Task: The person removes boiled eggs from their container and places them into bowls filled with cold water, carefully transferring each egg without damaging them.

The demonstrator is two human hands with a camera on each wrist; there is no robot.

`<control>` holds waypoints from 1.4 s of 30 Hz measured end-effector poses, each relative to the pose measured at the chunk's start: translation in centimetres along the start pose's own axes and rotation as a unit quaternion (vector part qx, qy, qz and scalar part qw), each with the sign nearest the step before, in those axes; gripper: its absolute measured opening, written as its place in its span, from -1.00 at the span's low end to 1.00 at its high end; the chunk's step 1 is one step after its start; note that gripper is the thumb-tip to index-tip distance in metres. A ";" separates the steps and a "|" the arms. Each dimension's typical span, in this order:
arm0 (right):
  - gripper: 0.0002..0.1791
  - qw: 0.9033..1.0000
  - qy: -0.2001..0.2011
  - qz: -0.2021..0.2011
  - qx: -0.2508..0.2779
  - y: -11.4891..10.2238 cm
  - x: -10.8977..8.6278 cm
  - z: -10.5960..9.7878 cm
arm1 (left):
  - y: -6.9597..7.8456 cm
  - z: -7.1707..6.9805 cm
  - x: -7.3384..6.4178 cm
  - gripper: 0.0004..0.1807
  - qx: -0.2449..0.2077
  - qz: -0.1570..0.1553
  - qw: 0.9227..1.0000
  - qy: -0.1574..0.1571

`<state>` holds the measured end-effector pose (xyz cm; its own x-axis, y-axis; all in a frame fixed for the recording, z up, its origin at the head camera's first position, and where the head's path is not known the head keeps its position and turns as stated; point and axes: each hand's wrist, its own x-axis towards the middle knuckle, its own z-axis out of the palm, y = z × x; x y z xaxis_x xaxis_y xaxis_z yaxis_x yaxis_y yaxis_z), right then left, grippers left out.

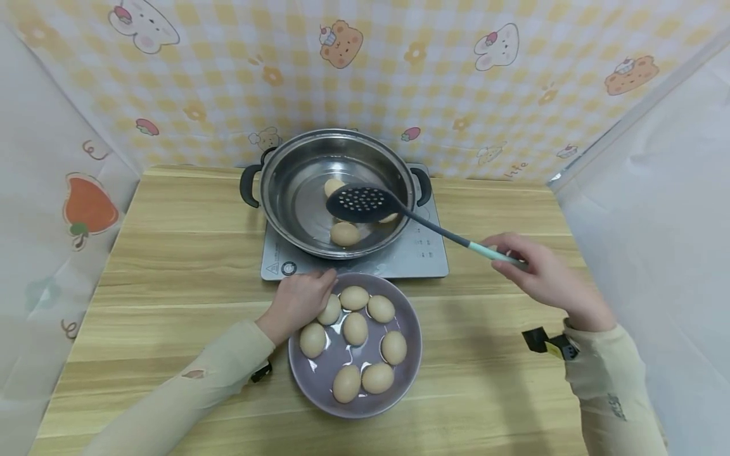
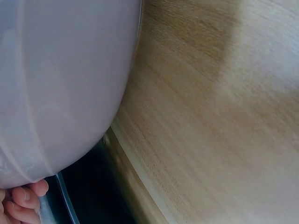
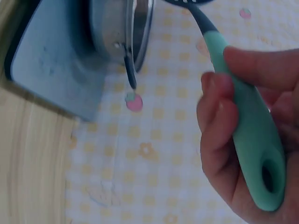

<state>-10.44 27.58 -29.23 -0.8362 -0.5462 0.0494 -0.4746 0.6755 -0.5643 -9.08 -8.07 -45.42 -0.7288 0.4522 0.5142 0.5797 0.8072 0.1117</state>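
My right hand [image 1: 530,269] grips the mint-green handle of a dark slotted spoon [image 1: 362,202]. The spoon's perforated head is over a steel pot [image 1: 336,252], apart from the far wall. Brown eggs lie in the pot: one egg [image 1: 345,234] shows near the front, others are partly hidden by the spoon. In the right wrist view, fingers and thumb wrap the handle [image 3: 250,126]. My left hand [image 1: 299,297] holds the upper left rim of a mauve plate [image 1: 356,408] with several eggs on it. Its fingertips [image 2: 25,196] touch the plate's edge in the left wrist view.
Black side handles [image 1: 248,185] stick out from the pot, which stands on a flat grey induction cooker [image 1: 424,266]. A checked cloth [image 1: 228,82] hangs behind the wooden table [image 1: 171,253]. White sheets [image 1: 656,209] border both sides.
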 end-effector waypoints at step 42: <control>-0.70 0.978 -0.134 0.131 0.088 -1.2 3.8 2.5 | 0.1 -0.1 0.1 -0.84 0.005 -0.004 1.000 -0.017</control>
<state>-12.39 23.43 -30.45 -0.8089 -0.4927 -0.3207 -0.1795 0.7264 -0.6634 -9.04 -7.99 -45.25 -0.7449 0.4583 0.4849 0.5705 0.8143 0.1068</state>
